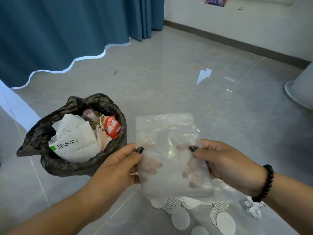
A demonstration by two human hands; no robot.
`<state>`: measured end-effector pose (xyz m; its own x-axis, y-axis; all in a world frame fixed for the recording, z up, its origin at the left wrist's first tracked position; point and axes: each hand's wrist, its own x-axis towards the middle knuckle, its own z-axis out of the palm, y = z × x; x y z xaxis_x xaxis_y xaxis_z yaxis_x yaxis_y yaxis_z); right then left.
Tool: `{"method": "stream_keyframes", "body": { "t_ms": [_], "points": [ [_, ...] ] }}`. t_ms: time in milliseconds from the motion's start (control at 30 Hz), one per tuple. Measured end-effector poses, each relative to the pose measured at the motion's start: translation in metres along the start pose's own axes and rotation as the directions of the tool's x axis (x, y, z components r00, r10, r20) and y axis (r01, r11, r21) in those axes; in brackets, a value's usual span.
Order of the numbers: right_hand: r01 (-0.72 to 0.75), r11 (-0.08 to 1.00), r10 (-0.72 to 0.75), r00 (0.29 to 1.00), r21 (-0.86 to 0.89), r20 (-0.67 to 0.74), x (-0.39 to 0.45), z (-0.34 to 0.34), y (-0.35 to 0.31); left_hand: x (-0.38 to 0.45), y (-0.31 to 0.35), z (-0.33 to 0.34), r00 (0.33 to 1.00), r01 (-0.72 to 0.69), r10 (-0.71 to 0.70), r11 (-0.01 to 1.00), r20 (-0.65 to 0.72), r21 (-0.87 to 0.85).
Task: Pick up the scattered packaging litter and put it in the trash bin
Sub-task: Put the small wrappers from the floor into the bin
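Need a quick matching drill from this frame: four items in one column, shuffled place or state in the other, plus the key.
1. clear plastic bag
2. trash bin
3. white oval stickers
4. purple wrapper

A. lying on the floor under the hands
B. lined in black, holding litter
C. far off by the wall
D. pinched by left hand and right hand

Pairs: 1-D, 2-B, 3-A, 4-C

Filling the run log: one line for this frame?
stage: carry | left hand: pinches bag | right hand: pinches bag | bin: left of bag, nearly full
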<state>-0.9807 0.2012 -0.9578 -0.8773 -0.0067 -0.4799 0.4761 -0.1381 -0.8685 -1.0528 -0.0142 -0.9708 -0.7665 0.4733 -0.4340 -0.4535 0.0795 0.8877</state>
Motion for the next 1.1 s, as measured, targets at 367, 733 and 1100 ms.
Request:
{"method": "stream_keyframes", "body": {
  "t_ms": [367, 733, 1100],
  "points": [
    [0.037, 0.94, -0.07, 0.994, 0.338, 0.086, -0.015, -0.024, 0.003, -0.003, 0.008, 0.008, 0.994, -0.11, 0.108, 0.993, 0.035, 0.054],
    [0.17, 0.949, -0.2, 0.976, 0.267, 0.088, -0.005, -0.02, 0.004, -0.016, 0.025, 0.004, 0.989, -0.14, 0.139, 0.99, 0.042, 0.008],
    [0.205, 0.953, -0.206, 0.978, 0.223, -0.019, -0.003, -0.012, 0.003, -0.013, 0.013, 0.01, 0.995, 0.051, -0.063, 0.988, 0.074, 0.145]
  ]
}}
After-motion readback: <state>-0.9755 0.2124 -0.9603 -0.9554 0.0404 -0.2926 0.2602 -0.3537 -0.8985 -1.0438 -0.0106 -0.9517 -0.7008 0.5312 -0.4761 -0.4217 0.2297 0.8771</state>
